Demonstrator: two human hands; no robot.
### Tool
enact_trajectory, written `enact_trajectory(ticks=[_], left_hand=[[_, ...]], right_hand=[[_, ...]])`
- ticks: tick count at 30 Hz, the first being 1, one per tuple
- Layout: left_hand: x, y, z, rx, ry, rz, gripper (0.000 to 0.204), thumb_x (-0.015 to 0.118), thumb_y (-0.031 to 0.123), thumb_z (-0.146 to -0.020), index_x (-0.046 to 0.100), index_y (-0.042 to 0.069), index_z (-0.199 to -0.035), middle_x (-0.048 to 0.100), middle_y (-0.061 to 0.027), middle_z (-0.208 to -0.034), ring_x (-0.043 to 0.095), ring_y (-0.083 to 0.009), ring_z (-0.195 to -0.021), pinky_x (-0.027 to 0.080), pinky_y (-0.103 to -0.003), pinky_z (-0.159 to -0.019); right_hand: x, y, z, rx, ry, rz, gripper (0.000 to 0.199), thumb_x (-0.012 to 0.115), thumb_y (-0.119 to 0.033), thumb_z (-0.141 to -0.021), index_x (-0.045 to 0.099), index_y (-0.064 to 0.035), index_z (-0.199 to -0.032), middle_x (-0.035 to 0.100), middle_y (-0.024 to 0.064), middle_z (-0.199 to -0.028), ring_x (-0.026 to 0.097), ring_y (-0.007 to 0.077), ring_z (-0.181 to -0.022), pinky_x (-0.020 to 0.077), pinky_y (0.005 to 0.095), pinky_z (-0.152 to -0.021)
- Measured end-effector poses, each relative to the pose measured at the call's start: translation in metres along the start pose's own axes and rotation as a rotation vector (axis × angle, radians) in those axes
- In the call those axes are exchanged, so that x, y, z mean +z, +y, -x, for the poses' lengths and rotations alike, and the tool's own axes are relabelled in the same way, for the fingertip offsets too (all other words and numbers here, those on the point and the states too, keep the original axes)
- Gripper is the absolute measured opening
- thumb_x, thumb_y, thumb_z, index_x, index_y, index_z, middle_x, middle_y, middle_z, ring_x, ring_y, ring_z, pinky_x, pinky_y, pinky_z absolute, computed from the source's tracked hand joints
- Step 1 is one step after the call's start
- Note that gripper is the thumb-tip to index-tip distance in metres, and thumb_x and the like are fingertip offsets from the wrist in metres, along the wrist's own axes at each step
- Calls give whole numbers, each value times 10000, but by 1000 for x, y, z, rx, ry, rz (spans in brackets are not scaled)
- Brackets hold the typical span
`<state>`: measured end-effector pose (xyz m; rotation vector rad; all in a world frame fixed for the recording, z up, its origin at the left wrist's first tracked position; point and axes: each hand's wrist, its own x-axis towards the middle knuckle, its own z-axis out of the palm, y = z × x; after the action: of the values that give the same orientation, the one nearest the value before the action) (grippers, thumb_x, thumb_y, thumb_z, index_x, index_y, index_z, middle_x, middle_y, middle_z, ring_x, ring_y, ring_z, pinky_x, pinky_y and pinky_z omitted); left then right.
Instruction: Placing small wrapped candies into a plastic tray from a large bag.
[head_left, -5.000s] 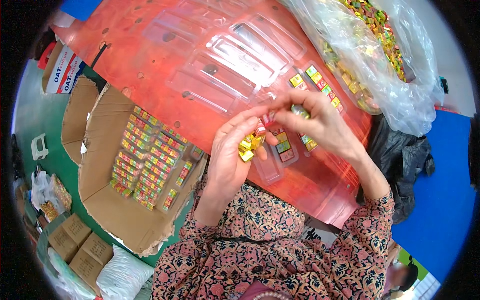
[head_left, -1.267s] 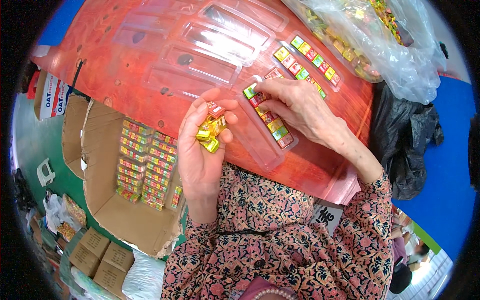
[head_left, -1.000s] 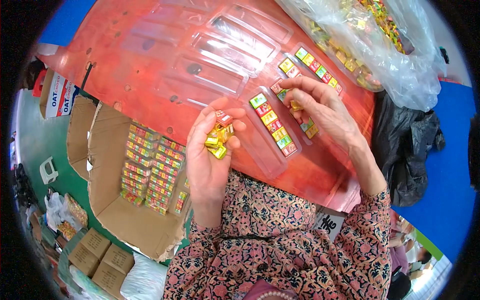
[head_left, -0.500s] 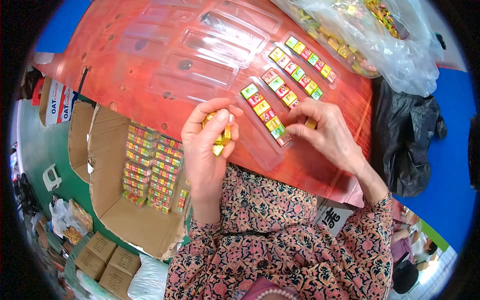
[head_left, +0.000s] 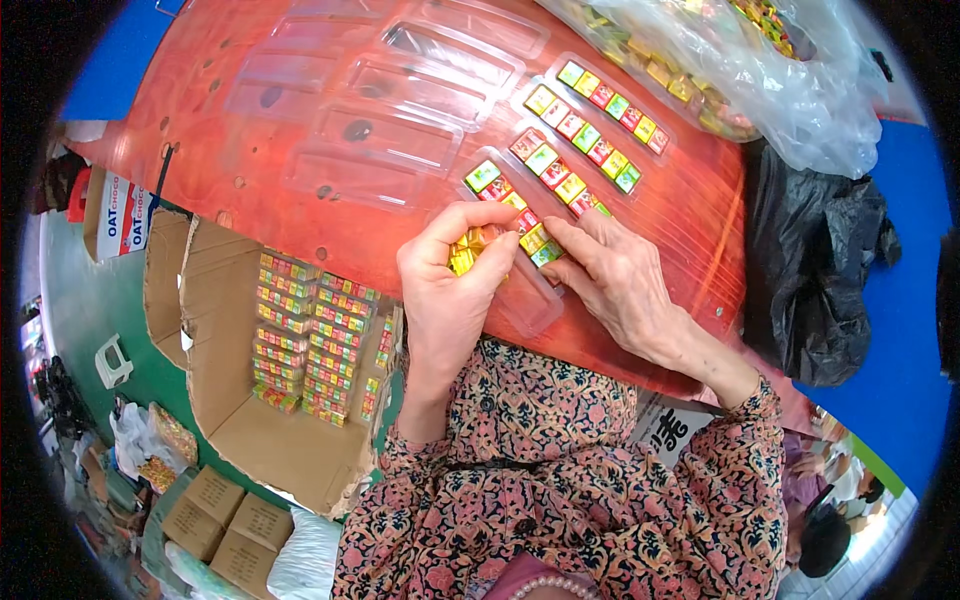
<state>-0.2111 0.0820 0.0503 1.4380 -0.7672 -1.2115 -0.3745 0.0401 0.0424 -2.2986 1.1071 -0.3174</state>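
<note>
My left hand (head_left: 442, 295) is closed around several small foil-wrapped candies (head_left: 466, 254), mostly yellow. It hovers over the near end of a clear plastic tray (head_left: 535, 308). In that tray stands a row of wrapped candies (head_left: 483, 177) in green, red and yellow, partly hidden by my left fingers. The bent thumb and forefinger of my right hand (head_left: 625, 290) pinch at the row's near end, against a green and a yellow piece. Beyond it lie more filled trays, among them one with a candy row (head_left: 555, 173) partly under my right fingers.
Unfilled clear trays (head_left: 372, 178) lie at the left of the red table (head_left: 260, 215). A transparent bag of candies (head_left: 690, 85) rests at the far right, above a black plastic bag (head_left: 810, 290). An open cardboard box (head_left: 275, 450) with packed candy trays stands at the lower left.
My left hand has moved right, close to the row. My right fingers, which held a yellow candy, have come down onto the row's near end. The view has shifted slightly.
</note>
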Motion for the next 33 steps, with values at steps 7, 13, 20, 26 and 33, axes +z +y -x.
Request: enact_trajectory(ticks=[7,13,20,26,33], left_hand=[[3,-4,-5,79,-18,-116,116,582,-33,-752,603,-32,-867,585,-41,-780,522,-77,-714,422,-215,-629],[9,-10,-7,220,-125,-279,97,586,-29,-757,607,-30,-852,564,1,-716,501,-55,-660,408,-196,-597],[14,-8,-7,211,-196,-400,106,555,7,-736,584,-43,-825,604,-159,-794,609,-270,-711,465,-336,-636],[14,-9,-8,195,-179,-405,93,573,2,-747,603,-38,-825,613,-63,-695,548,-69,-654,434,-222,-587],[12,-11,-9,173,-181,-402,93,575,-1,-750,606,-35,-830,606,-38,-697,527,-56,-643,423,-214,-576]], right_hand=[[0,5,8,-48,66,-32,289,672,-113,-700,573,-21,-956,488,106,-725,526,269,-672,430,357,-562],[4,3,11,-58,87,-1,267,676,-89,-693,580,-21,-932,482,94,-698,523,244,-638,426,346,-530],[11,1,12,-75,183,-8,260,668,-69,-696,585,-14,-936,476,88,-682,517,235,-612,416,336,-504],[1,-1,9,-34,64,-36,235,654,-59,-711,597,-21,-936,470,98,-671,513,240,-604,405,343,-508],[-7,13,3,-26,150,-195,149,630,-26,-740,606,-7,-885,493,105,-678,527,238,-617,409,321,-533]])
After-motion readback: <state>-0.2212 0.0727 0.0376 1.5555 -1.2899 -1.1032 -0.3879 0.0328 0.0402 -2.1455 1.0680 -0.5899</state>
